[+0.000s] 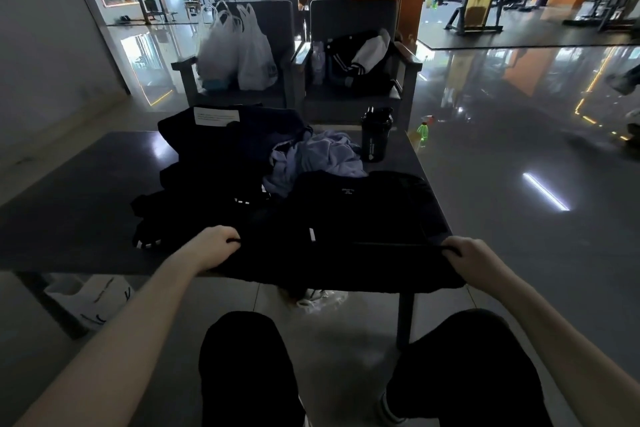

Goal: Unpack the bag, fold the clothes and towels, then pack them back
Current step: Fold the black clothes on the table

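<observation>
While the person sits at its near side, a dark glossy square table [86,204] fills the middle of the scene. A black fabric garment [363,218] lies spread flat over the table's near right part, its near hem hanging just past the edge. At the far left rests a black bundle with a white rectangular label [214,149]. Nearer lies a black piece with white stripes [149,218]. A crumpled lavender cloth [325,156] sits just beyond the garment. A black plastic shaker bottle [376,135] stands upright at the far right. The left hand [214,246] pinches the garment's near-left corner with curled fingers, and the right hand [474,260] pinches its near-right corner likewise.
</observation>
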Motion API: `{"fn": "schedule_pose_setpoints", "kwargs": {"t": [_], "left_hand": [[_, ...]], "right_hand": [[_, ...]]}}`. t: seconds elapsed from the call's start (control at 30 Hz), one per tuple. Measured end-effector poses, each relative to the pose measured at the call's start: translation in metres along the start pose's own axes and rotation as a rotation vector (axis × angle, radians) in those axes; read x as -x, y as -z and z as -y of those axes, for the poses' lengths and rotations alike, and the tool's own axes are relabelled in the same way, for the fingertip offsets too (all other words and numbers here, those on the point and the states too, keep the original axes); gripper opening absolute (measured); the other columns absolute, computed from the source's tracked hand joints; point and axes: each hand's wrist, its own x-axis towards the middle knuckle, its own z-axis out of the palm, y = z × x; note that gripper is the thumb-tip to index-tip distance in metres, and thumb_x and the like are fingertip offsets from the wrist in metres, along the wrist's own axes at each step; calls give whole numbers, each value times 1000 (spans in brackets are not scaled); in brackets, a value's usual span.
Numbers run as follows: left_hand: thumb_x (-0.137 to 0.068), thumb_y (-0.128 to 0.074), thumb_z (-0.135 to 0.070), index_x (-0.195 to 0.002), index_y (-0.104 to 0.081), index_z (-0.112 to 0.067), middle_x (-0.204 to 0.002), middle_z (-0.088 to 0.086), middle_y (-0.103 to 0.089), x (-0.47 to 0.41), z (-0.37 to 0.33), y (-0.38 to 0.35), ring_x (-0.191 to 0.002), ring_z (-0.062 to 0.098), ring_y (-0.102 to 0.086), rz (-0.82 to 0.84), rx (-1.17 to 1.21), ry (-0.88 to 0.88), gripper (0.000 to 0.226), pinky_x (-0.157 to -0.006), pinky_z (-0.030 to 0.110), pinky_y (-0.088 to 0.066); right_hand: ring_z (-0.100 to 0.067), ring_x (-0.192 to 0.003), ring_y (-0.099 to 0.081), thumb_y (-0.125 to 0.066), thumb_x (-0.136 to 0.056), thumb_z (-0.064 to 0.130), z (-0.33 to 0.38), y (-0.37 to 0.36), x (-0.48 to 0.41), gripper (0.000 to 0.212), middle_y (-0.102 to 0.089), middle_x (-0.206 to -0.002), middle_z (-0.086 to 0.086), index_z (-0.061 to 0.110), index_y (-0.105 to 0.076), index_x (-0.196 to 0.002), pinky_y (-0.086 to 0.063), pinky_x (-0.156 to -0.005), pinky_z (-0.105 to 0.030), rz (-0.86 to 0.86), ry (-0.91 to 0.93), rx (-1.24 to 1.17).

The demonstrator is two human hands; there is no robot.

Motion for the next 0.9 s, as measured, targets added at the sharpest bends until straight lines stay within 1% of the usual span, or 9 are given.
{"fn": "schedule_pose_setpoints", "kwargs": {"t": [0.1,0.13,0.23,0.3,0.43,0.53,0.67,0.8,0.9], "left_hand": [[-93,-60,-20,-104,-67,-14,-100,7,-65,-9,-13,10,-89,20,-62,-165,120,-9,15,-80,32,-51],[-91,-62,-19,-102,-67,-13,-98,7,-65,-13,-16,13,-88,20,-63,-163,154,-20,14,-79,31,-51],[-85,-70,-18,-100,-68,-13,-97,6,-65,-28,-18,20,-87,17,-63,-15,124,-43,16,-77,28,-51],[-84,-71,-17,-102,-69,-12,-99,7,-65,-41,-16,22,-90,17,-62,-17,76,-30,19,-79,28,-50],[-88,-65,-15,-107,-68,-11,-106,10,-65,-73,-17,20,-94,23,-61,-252,89,0,19,-83,34,-50],[-91,-61,-18,-107,-67,-11,-104,10,-65,-101,-24,21,-93,26,-61,-350,108,29,19,-82,38,-51],[-95,-56,-22,-107,-65,-13,-98,7,-64,-142,-37,19,-83,24,-60,-399,82,58,18,-71,36,-51],[-97,-52,-22,-111,-62,-12,-99,9,-65,-175,-46,11,-85,26,-61,-445,72,97,20,-68,35,-50],[-98,-50,-22,-113,-61,-11,-100,11,-65,-194,-47,4,-85,28,-62,-438,76,125,22,-67,36,-50]], "right_hand": [[-22,-80,-62,-54,-91,9,9,7,-11,17,-67,-86,-6,10,-69,-99,-47,-69,-30,-160,21,-64],[-21,-79,-61,-53,-91,8,13,9,-17,17,-66,-85,-5,9,-69,-99,-45,-68,-29,-195,23,-82],[-23,-80,-62,-49,-92,7,21,10,-37,18,-65,-83,-5,10,-67,-96,-45,-68,-29,-229,10,-109],[-25,-81,-62,-48,-92,6,25,8,-52,19,-65,-84,-7,10,-66,-95,-46,-70,-32,-248,0,-98],[-29,-83,-63,-46,-93,6,27,2,-88,22,-68,-91,-12,9,-66,-101,-46,-70,-32,-335,-54,-109],[-26,-80,-61,-47,-93,8,24,-1,-115,20,-68,-89,-9,10,-66,-101,-42,-67,-29,-379,-109,-130],[-22,-73,-54,-49,-91,9,18,-7,-150,19,-69,-88,-12,10,-66,-99,-39,-65,-28,-417,-162,-119],[-32,-83,-62,-50,-90,10,12,-11,-177,19,-69,-90,-16,10,-66,-100,-40,-66,-30,-475,-189,-105],[-34,-85,-63,-50,-89,10,8,-14,-191,18,-69,-88,-16,10,-66,-98,-39,-65,-30,-485,-188,-85]]}}
